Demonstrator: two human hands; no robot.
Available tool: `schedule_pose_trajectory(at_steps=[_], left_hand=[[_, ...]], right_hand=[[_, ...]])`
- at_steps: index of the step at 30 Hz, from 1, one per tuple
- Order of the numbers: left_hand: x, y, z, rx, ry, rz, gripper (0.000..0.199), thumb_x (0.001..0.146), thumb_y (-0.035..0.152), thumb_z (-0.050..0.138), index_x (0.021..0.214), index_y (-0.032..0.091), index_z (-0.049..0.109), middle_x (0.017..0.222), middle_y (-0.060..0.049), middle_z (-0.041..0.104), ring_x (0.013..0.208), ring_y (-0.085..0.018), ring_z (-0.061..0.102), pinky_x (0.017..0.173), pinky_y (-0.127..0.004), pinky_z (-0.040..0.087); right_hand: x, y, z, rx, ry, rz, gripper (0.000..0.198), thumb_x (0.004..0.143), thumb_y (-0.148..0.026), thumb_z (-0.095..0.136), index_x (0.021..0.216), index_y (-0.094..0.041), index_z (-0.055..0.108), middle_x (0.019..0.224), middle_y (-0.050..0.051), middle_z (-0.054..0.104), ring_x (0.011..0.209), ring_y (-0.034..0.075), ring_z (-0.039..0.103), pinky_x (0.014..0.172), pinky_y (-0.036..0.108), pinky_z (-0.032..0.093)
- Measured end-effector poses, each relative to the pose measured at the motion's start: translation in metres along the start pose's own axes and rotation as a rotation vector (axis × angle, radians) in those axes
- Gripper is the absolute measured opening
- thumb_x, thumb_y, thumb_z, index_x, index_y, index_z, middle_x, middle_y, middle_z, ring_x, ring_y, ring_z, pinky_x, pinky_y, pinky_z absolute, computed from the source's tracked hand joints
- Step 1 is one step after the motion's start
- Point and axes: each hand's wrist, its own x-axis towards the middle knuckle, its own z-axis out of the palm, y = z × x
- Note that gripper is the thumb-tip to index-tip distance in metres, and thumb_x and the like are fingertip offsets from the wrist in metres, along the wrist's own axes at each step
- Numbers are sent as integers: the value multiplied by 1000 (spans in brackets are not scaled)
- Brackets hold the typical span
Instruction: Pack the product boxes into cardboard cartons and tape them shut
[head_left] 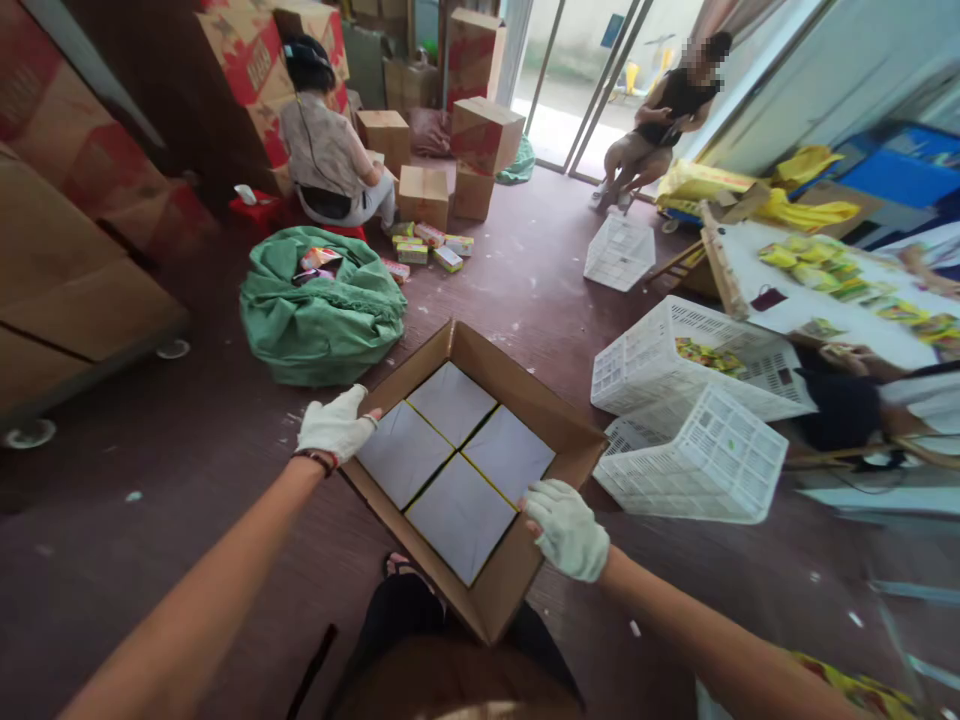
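An open, shallow cardboard box [525, 385] is tilted in front of my body, above my legs. Several flat, pale square packs [461, 515] with yellow edges lie inside it, side by side. My left hand [337, 425], in a white glove, grips the box's left corner with the thumb over the rim. On the opposite side, my right hand [566, 530], gloved too, is closed on the right wall, its fingertips inside near the packs. The undersides of both grips are hidden.
A green sack [319, 320] stands ahead on the left, near small cartons [431, 245] and a seated person [330, 140]. White plastic crates [697, 455] are to the right, by a table [757, 270] with yellow packets. Stacked cartons [82, 250] on a wheeled base line the left.
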Motion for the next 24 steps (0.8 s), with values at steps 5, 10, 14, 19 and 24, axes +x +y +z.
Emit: schedule_pose_trajectory(at_steps=[5,10,14,19,24], left_hand=[[2,13,-10,-99,-113,-52,71,82,60,50,141,21,46,131,-14,60,117,-31,58,92,-36,44],[-26,31,10,-115,-185,-1,83,82,64,44,150,19,33,145,-13,48,132,-30,46,106,-37,37],[-59,73,63,-84,-459,-1,96,70,66,59,151,22,30,155,-17,30,136,-37,40,109,-44,35],[-58,116,117,-26,-561,-111,104,64,43,73,153,20,24,154,-29,18,124,-47,49,98,-56,43],[-43,131,139,44,-550,-179,108,56,14,75,152,12,25,145,-42,20,118,-54,51,89,-63,44]], right_hand=[[93,-2,52,-9,137,-176,45,92,-30,41,131,-14,57,136,13,56,136,29,38,115,46,23],[179,2,108,51,-1,-59,46,92,-21,42,134,-6,50,149,19,39,142,32,27,117,50,22],[187,10,137,97,34,7,43,90,-10,33,126,-8,56,138,21,50,134,30,39,114,50,30],[125,39,103,237,140,-26,49,79,-5,38,122,-16,59,133,14,55,131,24,46,113,45,38],[112,111,-46,303,667,29,48,87,-27,49,134,-19,50,139,12,52,135,26,41,119,48,27]])
